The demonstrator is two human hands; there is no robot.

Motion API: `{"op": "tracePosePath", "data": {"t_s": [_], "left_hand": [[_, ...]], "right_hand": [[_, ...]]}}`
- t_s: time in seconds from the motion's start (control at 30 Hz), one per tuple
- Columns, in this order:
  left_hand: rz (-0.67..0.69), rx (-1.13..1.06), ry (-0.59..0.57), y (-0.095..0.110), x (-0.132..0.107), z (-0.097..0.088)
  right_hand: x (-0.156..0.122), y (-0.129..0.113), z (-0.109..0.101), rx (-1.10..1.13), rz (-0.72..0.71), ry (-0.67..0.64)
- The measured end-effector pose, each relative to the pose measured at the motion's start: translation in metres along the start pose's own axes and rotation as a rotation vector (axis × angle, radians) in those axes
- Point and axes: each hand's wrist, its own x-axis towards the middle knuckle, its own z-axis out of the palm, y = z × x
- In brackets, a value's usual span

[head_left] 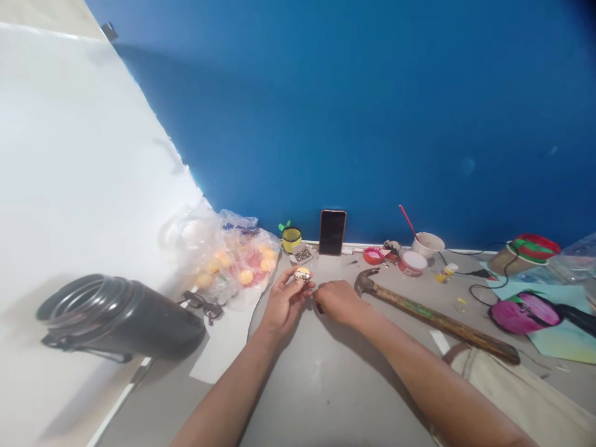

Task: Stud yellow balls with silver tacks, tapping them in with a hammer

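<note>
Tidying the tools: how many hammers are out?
1. The hammer lies with its head beside the right hand. Another could be hidden under the plastic bag.

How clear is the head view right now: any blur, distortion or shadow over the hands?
Head view: soft throughout and stretched toward the edges; the dark jar at left is smeared; lighting is even, with only faint shadows beside the left hand and right hand; the small yellowish piece in the left fingertips is too blurred to identify; the phone shows no glare.

Unidentifiable (too small): pale object [302, 274] in left hand [282, 304]; right hand [339, 302] fingers partly hidden, curled under.
</note>
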Motion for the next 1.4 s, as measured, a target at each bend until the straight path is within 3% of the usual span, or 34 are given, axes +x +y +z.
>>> {"op": "tracePosePath", "data": {"t_s": [0.17,0.47,0.6,0.8,1.0,1.1,1.2,1.4], "left_hand": [[-0.126,-0.161,-0.011,0.009,0.001,-0.003],[-0.29,-0.294,-0.061,0.007,0.003,-0.009],[-0.308,-0.313,-0.066,0.009,0.002,-0.01],[-0.209,-0.275,-0.068,0.01,0.0,-0.005],[-0.167,-0.234,-0.08,0.009,-0.008,-0.001],[-0.142,-0.134,-0.11,0.005,-0.015,-0.002],[-0.062,0.116,-0.145,0.003,-0.02,-0.002],[0.034,0.625,-0.003,0.002,-0.022,-0.003]], "right_hand": [[-0.002,0.0,0.0,0.053,0.001,0.019],[-0.004,0.019,-0.011,0.242,-0.008,0.048],[-0.006,0.03,-0.017,0.565,-0.033,0.179],[-0.01,0.032,-0.025,1.205,-0.066,0.307],[-0.006,0.023,-0.018,1.513,-0.14,0.266],[-0.002,0.02,-0.012,1.586,-0.126,0.27],[0.0,0.018,-0.009,1.595,-0.102,0.256],[0.002,0.015,-0.005,1.556,-0.038,0.239]]}}
